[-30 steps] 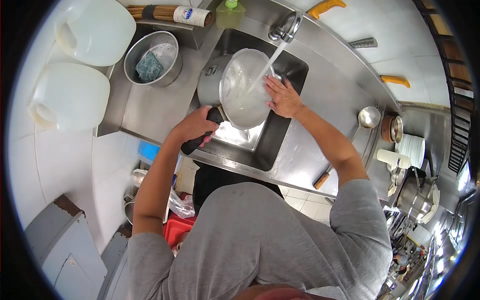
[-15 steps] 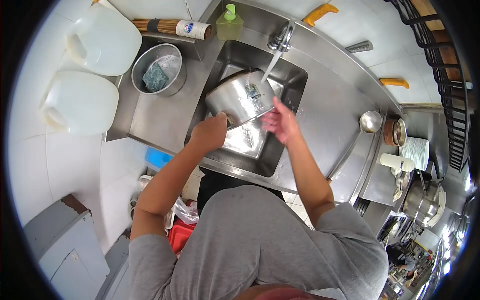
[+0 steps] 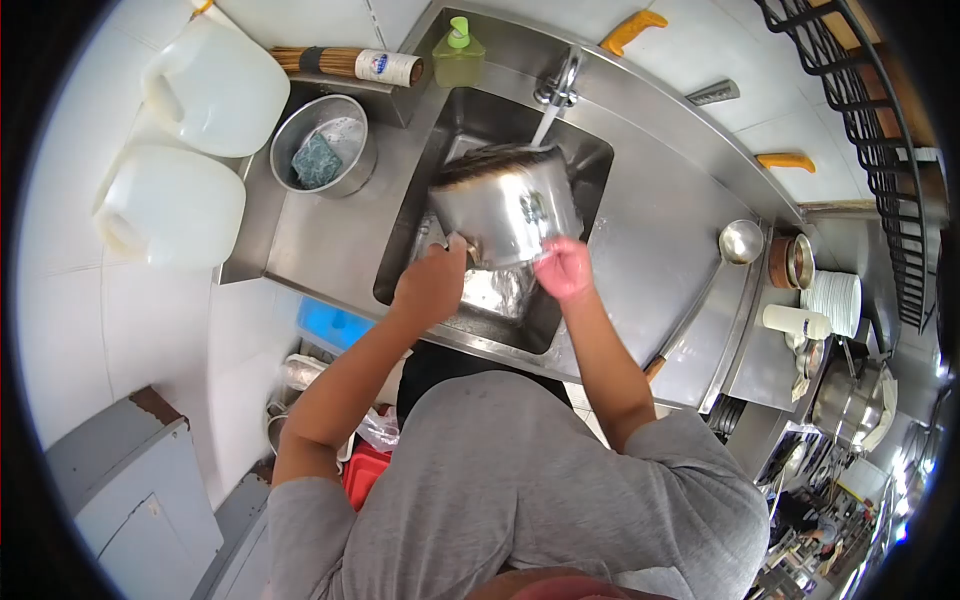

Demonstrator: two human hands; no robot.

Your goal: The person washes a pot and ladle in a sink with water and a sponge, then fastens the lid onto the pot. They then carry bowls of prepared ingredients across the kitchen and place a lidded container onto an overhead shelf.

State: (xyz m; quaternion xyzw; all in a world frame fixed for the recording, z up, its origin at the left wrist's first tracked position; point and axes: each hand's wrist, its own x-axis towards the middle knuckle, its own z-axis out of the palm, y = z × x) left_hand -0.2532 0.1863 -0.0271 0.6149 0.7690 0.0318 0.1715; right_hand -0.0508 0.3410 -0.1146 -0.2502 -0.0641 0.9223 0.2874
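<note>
A shiny steel cooking pot, its base scorched dark brown, is tilted on its side over the sink. My left hand is closed round the pot's handle at the near left side. At the near right my right hand has its fingers curled against the pot's rim, the fingertips partly hidden. Water runs from the faucet down behind the pot. The pot's inside faces away to the right and is hidden.
Left of the sink stands a metal bowl with a green scouring pad. A soap bottle and a bamboo brush are at the back. A ladle lies on the right counter.
The pot has turned, so its scorched base shows more, and has shifted slightly right and toward me. My right hand has come from open beside the pot to its rim.
</note>
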